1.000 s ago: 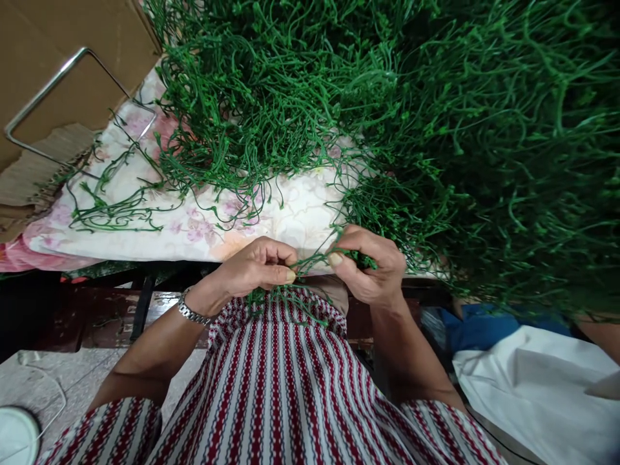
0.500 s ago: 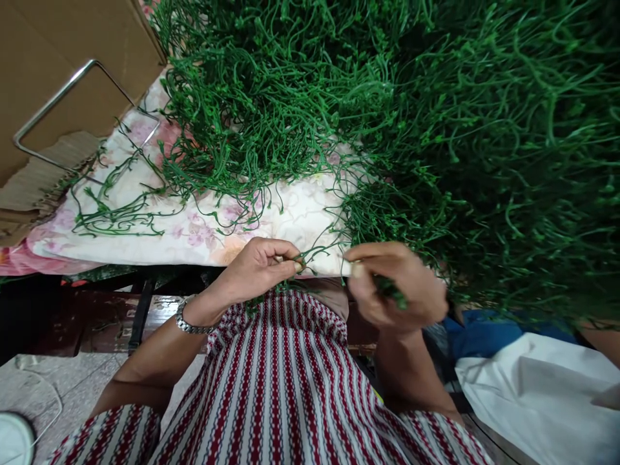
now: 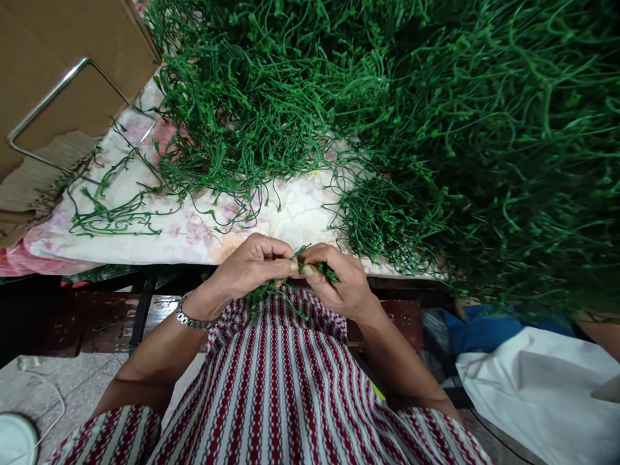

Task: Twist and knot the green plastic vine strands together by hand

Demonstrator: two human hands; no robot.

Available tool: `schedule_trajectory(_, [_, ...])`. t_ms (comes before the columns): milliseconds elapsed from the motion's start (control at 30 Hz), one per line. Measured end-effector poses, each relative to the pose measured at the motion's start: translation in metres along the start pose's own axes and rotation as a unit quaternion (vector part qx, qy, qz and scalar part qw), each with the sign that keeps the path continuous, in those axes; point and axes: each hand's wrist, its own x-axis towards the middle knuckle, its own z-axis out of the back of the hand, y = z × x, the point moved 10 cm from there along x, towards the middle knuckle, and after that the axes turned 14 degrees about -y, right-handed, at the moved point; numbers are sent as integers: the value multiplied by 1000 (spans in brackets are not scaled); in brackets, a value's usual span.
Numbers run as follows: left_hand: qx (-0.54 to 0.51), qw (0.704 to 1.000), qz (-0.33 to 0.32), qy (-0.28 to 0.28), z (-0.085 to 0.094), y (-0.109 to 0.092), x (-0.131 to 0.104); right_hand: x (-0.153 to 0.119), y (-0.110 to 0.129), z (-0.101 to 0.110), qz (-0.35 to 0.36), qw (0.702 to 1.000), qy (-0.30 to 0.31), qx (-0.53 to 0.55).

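My left hand (image 3: 254, 266) is closed, thumb and forefinger pinched on thin green stems (image 3: 267, 294) that hang below it over my lap. Right beside it, my right hand (image 3: 345, 284) pinches at the same spot, its fingertips almost against the left ones. A small tuft of green pieces (image 3: 327, 272) shows inside my curled right fingers. Exactly where the held stems meet is hidden by the fingertips. Beyond both hands, a large heap of the same curly, branching stems (image 3: 271, 110) covers much of the table.
A floral cloth (image 3: 295, 206) lies on the table, with a few loose stems (image 3: 116, 216) at its left. A cardboard box (image 3: 62, 39) and a bent metal wire frame (image 3: 48, 106) stand at the upper left. White fabric (image 3: 537, 387) lies at the lower right.
My right hand has moved left, from apart at the right to meet my left hand. My left hand has stayed nearly in place, still pinching.
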Motion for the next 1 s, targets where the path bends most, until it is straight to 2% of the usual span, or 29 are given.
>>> schedule_trajectory(133, [15, 999, -38, -33, 2, -7, 0, 0, -9, 1, -68, 997, -8, -25])
schedule_trajectory(300, [76, 990, -94, -69, 3, -14, -2, 0, -3, -1, -42, 997, 0, -67])
schedule_trajectory(400, [156, 978, -114, -74, 2, -16, -6, -1, 1, -6, -9, 992, 57, -111])
schedule_trajectory(467, [205, 970, -122, -45, -3, -15, -10, -1, 3, -11, 1, 986, 120, -114])
schedule_trajectory(567, [184, 970, -147, 62, -21, -17, -21, -1, 11, -15, -8, 981, 194, 7])
schedule_trajectory(667, [120, 966, -182, 140, -32, -25, -32, -2, 14, -18, -65, 954, 232, 179])
schedule_trajectory(767, [111, 963, -176, 174, -40, -22, -37, -7, 13, -25, -115, 914, 256, 291])
schedule_trajectory(867, [101, 962, -153, 202, -47, -17, -40, -14, 14, -30, -128, 884, 276, 354])
schedule_trajectory(933, [71, 962, -143, 221, -48, -17, -44, -17, 19, -27, -129, 865, 283, 394])
schedule_trajectory(1000, [35, 969, -133, 207, -39, -18, -45, -16, 25, -15, -123, 861, 273, 411])
